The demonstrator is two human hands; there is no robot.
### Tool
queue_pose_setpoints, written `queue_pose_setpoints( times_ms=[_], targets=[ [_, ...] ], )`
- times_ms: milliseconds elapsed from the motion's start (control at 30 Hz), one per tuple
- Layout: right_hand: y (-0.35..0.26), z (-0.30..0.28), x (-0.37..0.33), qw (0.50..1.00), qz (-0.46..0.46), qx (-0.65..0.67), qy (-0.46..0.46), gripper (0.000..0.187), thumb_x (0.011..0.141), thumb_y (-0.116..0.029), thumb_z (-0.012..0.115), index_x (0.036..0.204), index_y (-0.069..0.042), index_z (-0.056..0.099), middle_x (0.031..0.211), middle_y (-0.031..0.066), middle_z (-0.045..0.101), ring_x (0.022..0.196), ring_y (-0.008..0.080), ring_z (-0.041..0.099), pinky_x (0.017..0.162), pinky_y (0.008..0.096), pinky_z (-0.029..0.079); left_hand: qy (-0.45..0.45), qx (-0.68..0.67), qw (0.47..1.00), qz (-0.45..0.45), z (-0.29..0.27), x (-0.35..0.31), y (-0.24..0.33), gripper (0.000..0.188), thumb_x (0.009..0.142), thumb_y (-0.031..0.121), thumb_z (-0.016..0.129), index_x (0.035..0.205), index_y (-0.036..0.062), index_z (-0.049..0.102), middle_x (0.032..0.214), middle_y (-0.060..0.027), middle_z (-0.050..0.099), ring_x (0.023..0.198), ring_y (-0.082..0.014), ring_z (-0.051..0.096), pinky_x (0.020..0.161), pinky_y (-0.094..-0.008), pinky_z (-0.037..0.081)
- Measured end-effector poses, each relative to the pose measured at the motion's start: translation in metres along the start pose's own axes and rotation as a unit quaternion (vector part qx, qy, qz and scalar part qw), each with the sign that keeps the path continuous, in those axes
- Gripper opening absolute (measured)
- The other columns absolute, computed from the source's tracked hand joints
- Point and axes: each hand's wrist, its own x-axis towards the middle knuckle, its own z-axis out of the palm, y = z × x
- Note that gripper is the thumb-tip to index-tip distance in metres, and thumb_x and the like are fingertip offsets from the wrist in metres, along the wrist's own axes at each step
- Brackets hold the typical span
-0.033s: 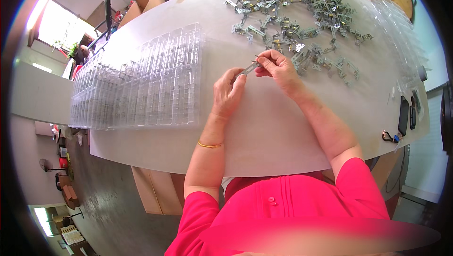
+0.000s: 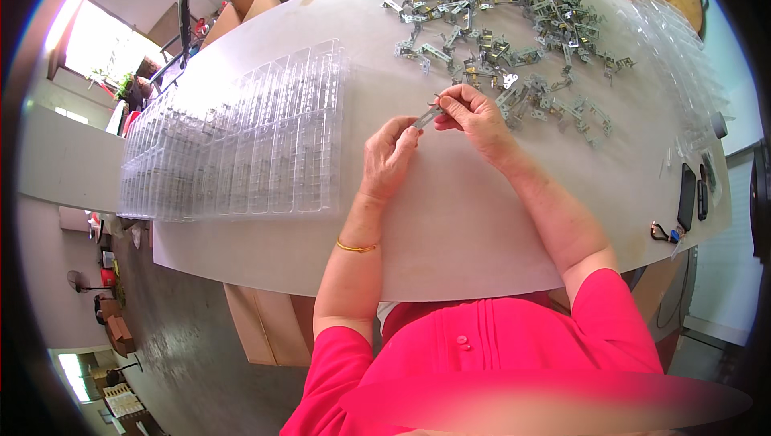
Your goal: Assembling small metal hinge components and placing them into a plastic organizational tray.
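A slim, slotted metal bracket (image 2: 429,117) is held between my two hands above the table, slanting up to the right. My left hand (image 2: 386,156) pinches its lower end between thumb and fingers. The upper end is in the grip of my right hand (image 2: 475,120), whose fingers partly hide it. Just beyond my right hand, a loose heap of similar metal brackets (image 2: 562,25) spreads over the far side of the table, some with brass-coloured parts. Left of my left hand stand clear plastic trays (image 2: 277,139) with rows of small compartments, their contents hard to make out.
The pale table (image 2: 450,235) has a curved near edge close to my body. More clear plastic trays (image 2: 671,59) lie at the right. A black flat object (image 2: 686,197) and a small cord (image 2: 663,233) rest near the right edge. A cardboard box (image 2: 261,323) stands below the table.
My left thumb has shifted slightly back along the bracket, leaving a little more of its lower end in sight. The rest looks the same.
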Motion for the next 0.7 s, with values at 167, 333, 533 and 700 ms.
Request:
queue_pose_setpoints(
  times_ms=[167, 333, 533, 700],
  targets=[
    [-0.002, 0.002, 0.001, 1.0, -0.019, -0.012, -0.011, 0.014, 0.1, -0.016, 0.06, 0.106, -0.005, 0.064, 0.097, 0.002, 0.066, 0.087, 0.0107, 0.064, 0.077, 0.0265, 0.057, -0.133, -0.185, 0.969, -0.099, -0.005, 0.0, -0.002, 0.032, 0.095, 0.021, 0.06, 0.113, -0.0049, 0.066, 0.09, -0.0072, 0.07, 0.075, -0.0115, 0.063, 0.067, -0.0268, 0.052],
    [0.011, -0.003, 0.006, 0.955, -0.177, -0.217, 0.098, 0.013, 0.096, -0.018, 0.066, 0.101, -0.007, 0.07, 0.086, 0.001, 0.067, 0.072, 0.0057, 0.058, 0.064, 0.0246, 0.05, -0.077, -0.186, 0.972, -0.121, 0.0, 0.002, -0.001, 0.028, 0.097, 0.018, 0.06, 0.114, -0.0034, 0.065, 0.092, -0.0074, 0.07, 0.076, -0.0114, 0.064, 0.068, -0.0251, 0.051],
    [0.001, 0.016, -0.012, 0.934, -0.174, -0.304, 0.067, 0.014, 0.094, -0.015, 0.066, 0.104, -0.008, 0.069, 0.08, 0.0072, 0.07, 0.065, 0.014, 0.063, 0.061, 0.0298, 0.05, 0.0, -0.151, 0.984, -0.093, 0.004, 0.003, -0.009, 0.024, 0.096, 0.014, 0.062, 0.114, -0.0027, 0.063, 0.091, -0.0065, 0.069, 0.075, -0.0109, 0.065, 0.066, -0.0246, 0.052],
    [-0.004, 0.016, -0.015, 0.916, -0.192, -0.347, 0.056, 0.011, 0.092, -0.01, 0.064, 0.102, -0.007, 0.068, 0.085, 0.0141, 0.07, 0.071, 0.0281, 0.068, 0.062, 0.0361, 0.052, 0.018, -0.102, 0.991, -0.081, 0.01, 0.003, -0.011, 0.023, 0.095, 0.009, 0.064, 0.115, -0.0016, 0.062, 0.092, -0.0038, 0.067, 0.075, -0.008, 0.063, 0.064, -0.0216, 0.051]
  ],
)
